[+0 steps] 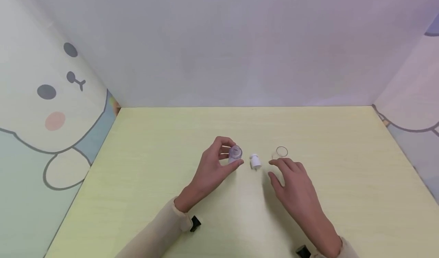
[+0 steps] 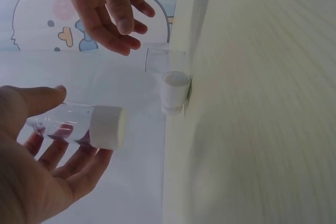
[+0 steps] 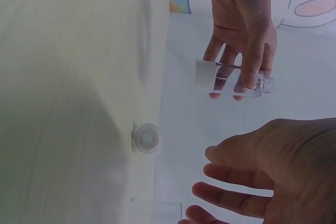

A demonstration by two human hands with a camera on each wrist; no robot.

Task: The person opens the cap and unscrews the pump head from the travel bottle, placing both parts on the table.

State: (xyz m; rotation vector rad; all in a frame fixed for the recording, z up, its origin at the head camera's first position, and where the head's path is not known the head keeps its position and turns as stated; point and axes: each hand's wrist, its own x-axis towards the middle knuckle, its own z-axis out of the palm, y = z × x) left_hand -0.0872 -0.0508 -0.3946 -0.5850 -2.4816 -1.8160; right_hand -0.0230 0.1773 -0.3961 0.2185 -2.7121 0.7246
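My left hand [image 1: 214, 170] holds a small clear bottle [image 1: 235, 153] above the table, thumb on one side and fingers on the other. In the left wrist view, the bottle has a white band [image 2: 107, 128] at its lower end. A narrow, threaded clear neck [image 3: 266, 84] shows at the top in the right wrist view. Between the hands a white nozzle-like piece [image 1: 255, 161] stands on the table. Just beyond the right fingers is a clear cylindrical cap [image 1: 282, 151]. My right hand [image 1: 296, 189] hovers with loosely bent fingers, holding nothing.
A pale wooden table [image 1: 164, 147] lies under both hands. Behind it rises a plain whitish wall [image 1: 240, 48], and cartoon-printed panels [image 1: 65, 109] flank the sides.
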